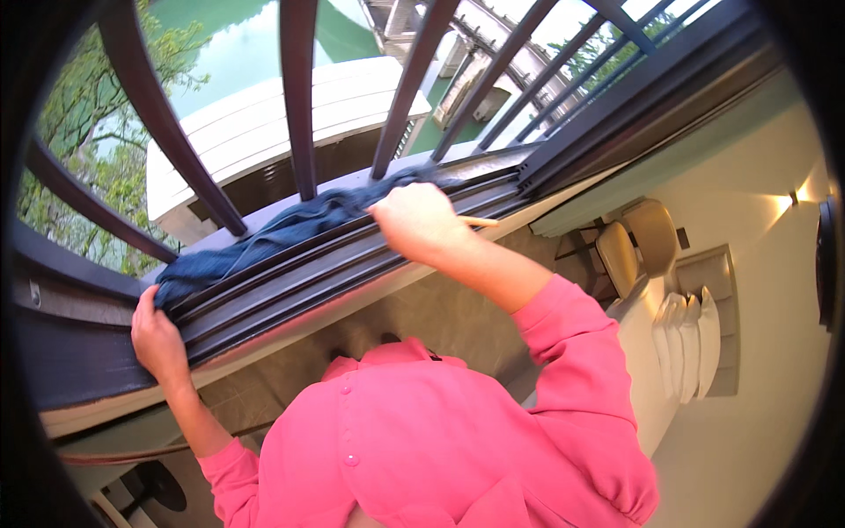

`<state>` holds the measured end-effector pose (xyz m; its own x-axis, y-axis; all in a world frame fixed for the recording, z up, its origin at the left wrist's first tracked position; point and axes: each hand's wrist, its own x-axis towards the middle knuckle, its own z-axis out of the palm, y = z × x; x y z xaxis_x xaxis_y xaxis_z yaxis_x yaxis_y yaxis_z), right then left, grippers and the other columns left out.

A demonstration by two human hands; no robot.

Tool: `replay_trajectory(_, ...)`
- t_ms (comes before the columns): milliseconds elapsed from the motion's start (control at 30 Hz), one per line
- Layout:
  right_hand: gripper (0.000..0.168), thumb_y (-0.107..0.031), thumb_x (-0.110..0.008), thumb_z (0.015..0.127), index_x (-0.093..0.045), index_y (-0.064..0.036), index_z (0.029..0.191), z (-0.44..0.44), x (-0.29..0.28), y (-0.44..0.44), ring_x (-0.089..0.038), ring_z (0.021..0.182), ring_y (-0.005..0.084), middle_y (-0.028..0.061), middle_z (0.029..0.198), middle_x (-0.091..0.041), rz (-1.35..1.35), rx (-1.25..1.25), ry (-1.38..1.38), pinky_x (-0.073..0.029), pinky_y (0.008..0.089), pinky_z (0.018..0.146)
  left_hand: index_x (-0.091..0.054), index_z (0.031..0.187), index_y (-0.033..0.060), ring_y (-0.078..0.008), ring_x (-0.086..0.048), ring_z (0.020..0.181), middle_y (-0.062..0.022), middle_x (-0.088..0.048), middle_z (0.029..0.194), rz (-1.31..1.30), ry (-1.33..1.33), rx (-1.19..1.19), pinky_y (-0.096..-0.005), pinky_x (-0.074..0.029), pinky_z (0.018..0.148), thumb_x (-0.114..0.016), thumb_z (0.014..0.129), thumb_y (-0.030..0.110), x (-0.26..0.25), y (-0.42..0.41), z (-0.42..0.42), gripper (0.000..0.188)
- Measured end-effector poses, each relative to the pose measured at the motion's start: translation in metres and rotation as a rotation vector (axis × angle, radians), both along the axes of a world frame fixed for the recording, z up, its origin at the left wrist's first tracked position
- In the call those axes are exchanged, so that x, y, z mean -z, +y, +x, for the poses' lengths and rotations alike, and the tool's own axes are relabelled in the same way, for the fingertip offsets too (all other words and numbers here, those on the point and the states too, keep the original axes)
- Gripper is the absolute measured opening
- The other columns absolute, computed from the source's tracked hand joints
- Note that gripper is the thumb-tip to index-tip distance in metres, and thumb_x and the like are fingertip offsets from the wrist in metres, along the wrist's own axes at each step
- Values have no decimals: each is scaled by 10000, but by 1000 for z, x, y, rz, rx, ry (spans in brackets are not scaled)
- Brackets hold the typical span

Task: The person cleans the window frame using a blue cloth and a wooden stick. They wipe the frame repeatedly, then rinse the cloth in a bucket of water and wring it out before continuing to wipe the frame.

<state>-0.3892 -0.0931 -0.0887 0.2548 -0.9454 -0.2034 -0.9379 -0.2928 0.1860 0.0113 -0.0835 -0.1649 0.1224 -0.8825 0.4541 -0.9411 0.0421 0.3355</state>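
A dark blue cloth [284, 228] lies bunched lengthwise along the outer sill at the foot of the window bars. My right hand [416, 218] is closed in a fist over the cloth's right part. A thin, light wooden-looking stick [480, 222] pokes out of that fist; its other end is hidden. At the cloth's left end, in the corner of the frame, my left hand [157, 333] pinches the fabric, its fingertips partly hidden. Beneath both hands run the dark grooved tracks of a sliding window [284, 284].
Dark metal bars [300, 99] stand just beyond the cloth. Outside are a white roof [277, 112], green water and tree branches [99, 132]. The sliding window's frame [634, 105] rises at right. Indoors, chairs [650, 231] and a bed with white pillows [690, 343] stand to the right.
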Motion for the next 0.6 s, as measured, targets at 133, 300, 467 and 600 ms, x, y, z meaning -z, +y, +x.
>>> replay_trajectory(133,229,-158,-581,856,-732,-197,1024,-31,-4,-14,-701,879,290,118,907,-715,78,140,-59,-558,419,758,-640,1131,118,-367,-641,896,-190,-667,979,82,196,-82,-414,-495,766,-529,925,75,-6,-6,-9,238)
replay_trajectory(300,202,-287,-625,882,-743,-234,1036,-85,-16,-51,-676,1003,283,101,1060,-706,196,285,-22,-545,414,829,-641,1109,115,-397,-644,834,-206,-666,936,45,269,152,-426,-499,713,-574,909,114,-28,-1,-74,211)
replay_trajectory(467,333,-415,-655,860,-732,-103,947,-126,-19,-77,-666,948,354,203,994,-692,217,360,155,-517,458,803,-687,999,59,-320,-676,837,-145,-702,928,-175,179,472,-414,-533,750,-562,794,11,-25,3,-129,244)
replay_trajectory(600,169,-175,-618,859,-774,-178,924,-117,-19,-56,-678,885,342,159,918,-705,134,167,82,-535,428,800,-662,1003,66,-257,-635,835,-77,-674,949,-109,115,489,-371,-505,730,-564,787,42,-13,11,-129,238)
